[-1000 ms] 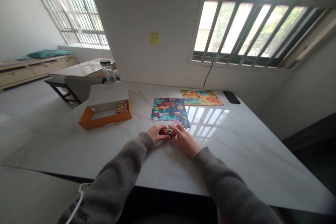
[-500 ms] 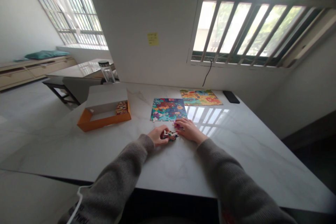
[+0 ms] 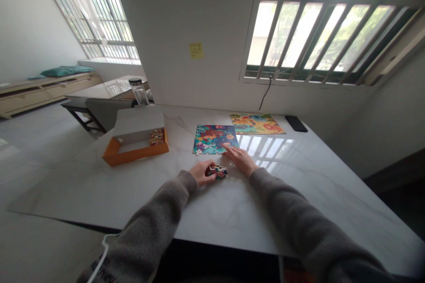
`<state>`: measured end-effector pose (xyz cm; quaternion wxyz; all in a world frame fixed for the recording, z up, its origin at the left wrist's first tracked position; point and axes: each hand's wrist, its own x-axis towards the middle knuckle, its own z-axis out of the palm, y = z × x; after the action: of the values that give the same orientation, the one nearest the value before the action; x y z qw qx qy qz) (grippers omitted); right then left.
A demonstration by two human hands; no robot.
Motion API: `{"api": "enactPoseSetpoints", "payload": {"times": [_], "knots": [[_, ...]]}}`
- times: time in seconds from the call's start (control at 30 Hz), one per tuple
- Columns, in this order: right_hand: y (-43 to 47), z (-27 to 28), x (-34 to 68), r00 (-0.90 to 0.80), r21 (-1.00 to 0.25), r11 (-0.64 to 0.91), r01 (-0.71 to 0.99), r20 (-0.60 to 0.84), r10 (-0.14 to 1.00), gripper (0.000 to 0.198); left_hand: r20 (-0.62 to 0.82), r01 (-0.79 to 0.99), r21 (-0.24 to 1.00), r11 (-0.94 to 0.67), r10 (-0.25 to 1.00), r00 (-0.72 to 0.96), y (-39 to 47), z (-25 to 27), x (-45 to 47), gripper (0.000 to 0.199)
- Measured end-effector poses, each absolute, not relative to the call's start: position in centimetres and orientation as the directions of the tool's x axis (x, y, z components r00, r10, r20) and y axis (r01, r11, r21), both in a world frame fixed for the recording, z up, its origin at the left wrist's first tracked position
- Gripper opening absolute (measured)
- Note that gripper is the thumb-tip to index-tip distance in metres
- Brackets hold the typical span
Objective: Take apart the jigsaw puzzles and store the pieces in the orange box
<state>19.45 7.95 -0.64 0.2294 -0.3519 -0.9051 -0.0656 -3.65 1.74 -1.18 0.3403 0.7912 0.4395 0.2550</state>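
Note:
My left hand [image 3: 203,173] curls around a small stack of jigsaw puzzle pieces [image 3: 219,171] on the table, and the pieces' light edges and coloured faces show past the fingertips. Just beyond lies a partly built blue jigsaw puzzle [image 3: 212,136] with animals on it; its near edge is uneven. My right hand [image 3: 241,158] reaches over the puzzle's near right corner, fingers bent down at the edge. A puzzle piece appears to be under these fingertips, mostly hidden by them.
An orange box [image 3: 136,155] with its white lid part raised stands on the left, holding more puzzle pieces [image 3: 157,137]. A yellow animal picture sheet [image 3: 257,124] lies behind the blue puzzle. Farther right is a black phone [image 3: 296,124]. A clear bottle [image 3: 140,93] stands behind the box.
My right hand has moved forward with a pinkish puzzle piece, from beside the stack to the puzzle's near edge. My left hand stays around the stack. The view has shifted slightly.

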Motion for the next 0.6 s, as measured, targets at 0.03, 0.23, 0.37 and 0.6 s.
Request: {"api": "enactPoseSetpoints", "payload": {"times": [0.03, 0.23, 0.37, 0.6], "knots": [[8.2, -0.9, 19.4, -0.602, -0.108, 0.731, 0.674, 0.493, 0.628, 0.035, 0.104, 0.527, 0.759, -0.382, 0.870, 0.481, 1.7, -1.1, -3.6, 0.020], [8.7, -1.5, 19.5, -0.487, -0.422, 0.633, 0.649, 0.408, 0.772, 0.017, 0.102, 0.552, 0.739, -0.385, 0.875, 0.473, 1.7, -0.8, -3.5, 0.019], [7.7, -1.0, 20.2, -0.375, -0.718, 0.517, 0.466, 0.370, 0.850, 0.013, 0.096, 0.545, 0.746, -0.381, 0.873, 0.479, 1.6, -0.7, -3.5, 0.018], [3.4, 1.7, 20.4, -0.378, -0.945, 0.325, -0.015, 0.307, 0.873, 0.008, 0.096, 0.553, 0.734, -0.395, 0.866, 0.491, 1.7, -0.7, -3.7, 0.020]]}}
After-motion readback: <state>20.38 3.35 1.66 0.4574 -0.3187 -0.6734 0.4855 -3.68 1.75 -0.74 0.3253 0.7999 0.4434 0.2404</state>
